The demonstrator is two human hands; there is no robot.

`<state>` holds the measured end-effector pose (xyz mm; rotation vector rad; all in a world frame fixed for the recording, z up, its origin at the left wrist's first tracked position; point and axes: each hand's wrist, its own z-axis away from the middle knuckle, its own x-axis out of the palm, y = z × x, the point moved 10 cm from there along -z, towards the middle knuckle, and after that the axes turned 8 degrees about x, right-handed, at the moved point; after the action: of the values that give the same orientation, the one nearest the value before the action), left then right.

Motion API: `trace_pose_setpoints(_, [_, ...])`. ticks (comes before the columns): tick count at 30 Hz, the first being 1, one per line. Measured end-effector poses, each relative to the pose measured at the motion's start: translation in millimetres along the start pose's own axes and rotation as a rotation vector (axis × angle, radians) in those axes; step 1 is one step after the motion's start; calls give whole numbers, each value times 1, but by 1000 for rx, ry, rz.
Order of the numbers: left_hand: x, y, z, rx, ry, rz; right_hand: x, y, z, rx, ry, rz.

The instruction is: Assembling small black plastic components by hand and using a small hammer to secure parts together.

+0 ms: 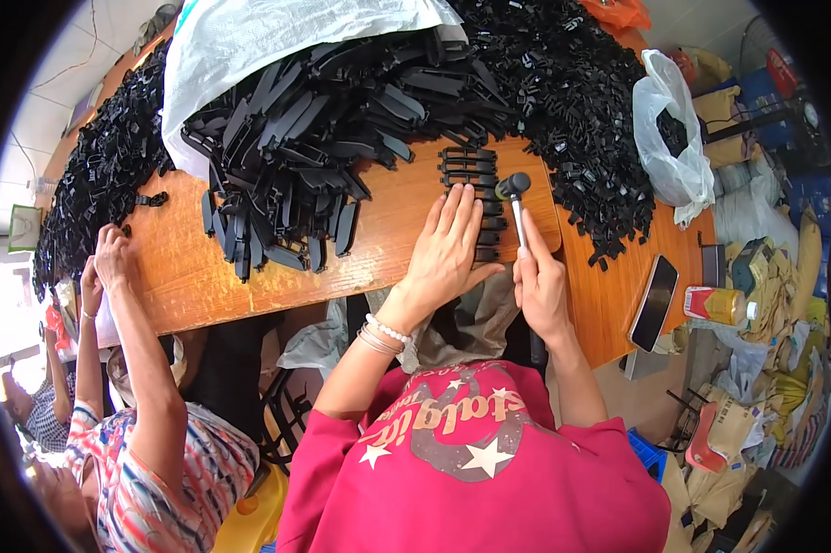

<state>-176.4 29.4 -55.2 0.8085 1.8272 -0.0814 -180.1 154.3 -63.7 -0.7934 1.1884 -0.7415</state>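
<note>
A row of black plastic pieces (468, 167) lies lined up on the wooden table in front of me. My left hand (445, 247) rests flat over the left side of this row, fingers stretched out and holding nothing. Closed around the silver handle of a small hammer (515, 186) is my right hand (540, 284), just to the right of the row. The hammer's dark head is above the pieces' right ends; whether it touches them I cannot tell. The fingers of my left hand hide part of the row.
Long black plastic parts (305, 120) spill from a white sack (222, 55) ahead. Small black parts (581, 120) heap at the right. A phone (654, 303), a bottle (715, 305) and a clear plastic bag (664, 152) lie rightward. A co-worker's hands (111, 258) are at the left.
</note>
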Motion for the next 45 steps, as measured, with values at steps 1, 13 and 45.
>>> trace_pose_setpoints(1, [0, -1, 1, -3, -5, 0, 0, 1, -2, 96, -26, -21])
trace_pose_setpoints(13, [4, -16, -5, -75, -20, 62, 11, -6, -12, -24, -32, -183])
trace_pose_setpoints(45, [-1, -15, -24, -16, -13, 96, -198, 23, 31, 87, 635, -236])
